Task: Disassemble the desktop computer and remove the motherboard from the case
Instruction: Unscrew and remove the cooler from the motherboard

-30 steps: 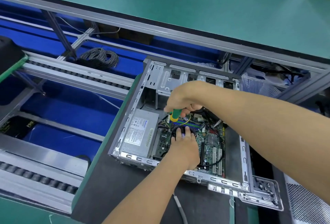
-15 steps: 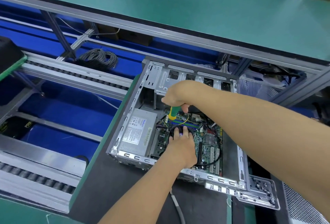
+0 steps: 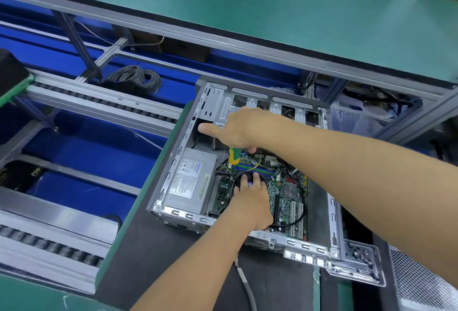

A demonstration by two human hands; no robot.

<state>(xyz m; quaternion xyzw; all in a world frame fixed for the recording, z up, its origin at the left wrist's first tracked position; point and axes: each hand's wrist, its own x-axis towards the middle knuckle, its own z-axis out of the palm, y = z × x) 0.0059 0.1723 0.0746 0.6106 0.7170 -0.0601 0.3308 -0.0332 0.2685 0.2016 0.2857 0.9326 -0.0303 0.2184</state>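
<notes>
open grey metal computer case [image 3: 247, 211] on the bench: right hand [image 3: 238, 128], gripping the green-and-yellow screwdriver [image 3: 233, 156], has just extended one finger; left hand [image 3: 250, 194] fingers still rest flat on the black round cooler fan [image 3: 241, 177]; green motherboard [image 3: 287, 194] remains inside, so unscrewing likely continues.

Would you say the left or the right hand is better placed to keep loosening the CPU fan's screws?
Right. The right hand grips the screwdriver upright over the motherboard, while the left hand rests on the CPU fan.
</notes>
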